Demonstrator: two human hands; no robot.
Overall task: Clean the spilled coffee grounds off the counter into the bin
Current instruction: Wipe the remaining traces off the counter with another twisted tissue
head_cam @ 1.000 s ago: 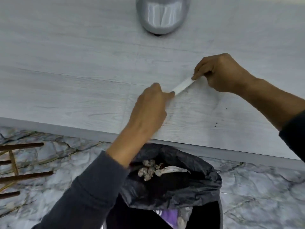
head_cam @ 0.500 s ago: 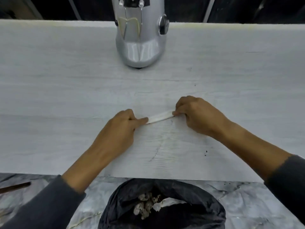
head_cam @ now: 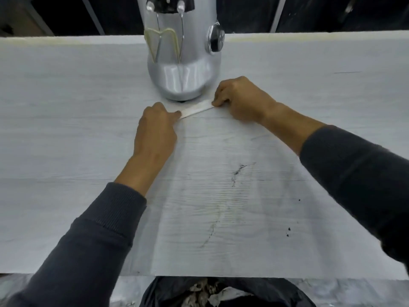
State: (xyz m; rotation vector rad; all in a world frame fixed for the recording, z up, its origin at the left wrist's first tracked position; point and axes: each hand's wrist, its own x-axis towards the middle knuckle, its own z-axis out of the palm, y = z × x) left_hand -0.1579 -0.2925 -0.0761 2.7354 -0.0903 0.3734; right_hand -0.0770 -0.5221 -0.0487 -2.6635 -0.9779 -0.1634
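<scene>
A narrow white strip (head_cam: pixel 195 109), like folded paper or card, lies edge-down on the pale wood-grain counter (head_cam: pixel 66 140) just in front of the grinder. My left hand (head_cam: pixel 156 129) pinches its left end and my right hand (head_cam: pixel 241 100) pinches its right end. Thin dark streaks of coffee grounds (head_cam: pixel 238 171) and a few loose specks (head_cam: pixel 287 231) mark the counter between the strip and the near edge. The bin (head_cam: pixel 221 292), lined with a black bag and holding crumpled paper, sits below the counter's near edge.
A shiny silver coffee grinder (head_cam: pixel 181 52) stands at the counter's far middle, almost touching the strip. Marbled floor (head_cam: pixel 354 293) shows beside the bin. The counter's far edge meets a dark background.
Both hands have slid the strip away from the near edge up to the grinder's base. The view has tilted up, so less of the bin shows.
</scene>
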